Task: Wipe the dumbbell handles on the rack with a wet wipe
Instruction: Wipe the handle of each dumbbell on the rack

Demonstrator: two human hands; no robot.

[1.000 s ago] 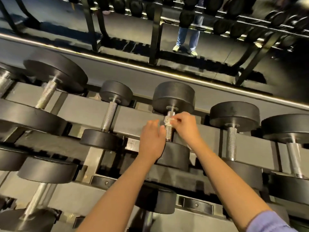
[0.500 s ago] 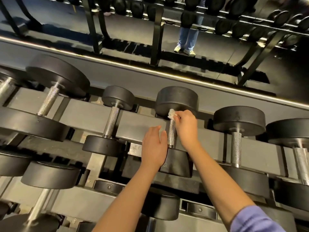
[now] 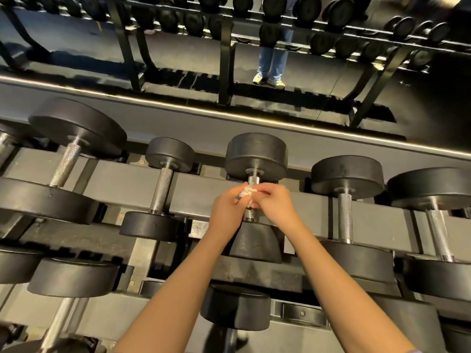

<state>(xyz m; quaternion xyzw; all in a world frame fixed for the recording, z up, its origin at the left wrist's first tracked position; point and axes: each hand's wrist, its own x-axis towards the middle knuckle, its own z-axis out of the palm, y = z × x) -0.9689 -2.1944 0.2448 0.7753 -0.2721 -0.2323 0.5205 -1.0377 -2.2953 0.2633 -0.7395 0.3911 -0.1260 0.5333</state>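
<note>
Gym floor, dark rack [image 3: 142, 184] of weights; middle dumbbell [image 3: 256, 154] being cleaned.
Left hand [image 3: 226, 207] and right hand [image 3: 276, 202] both pinch the crumpled white wipe [image 3: 246, 191], held against the upper part of the handle [image 3: 248, 214]. Step: probably re-bunching the wipe mid-rub. Next calls for wrapping it round and stroking down to the bare lower end.
</note>
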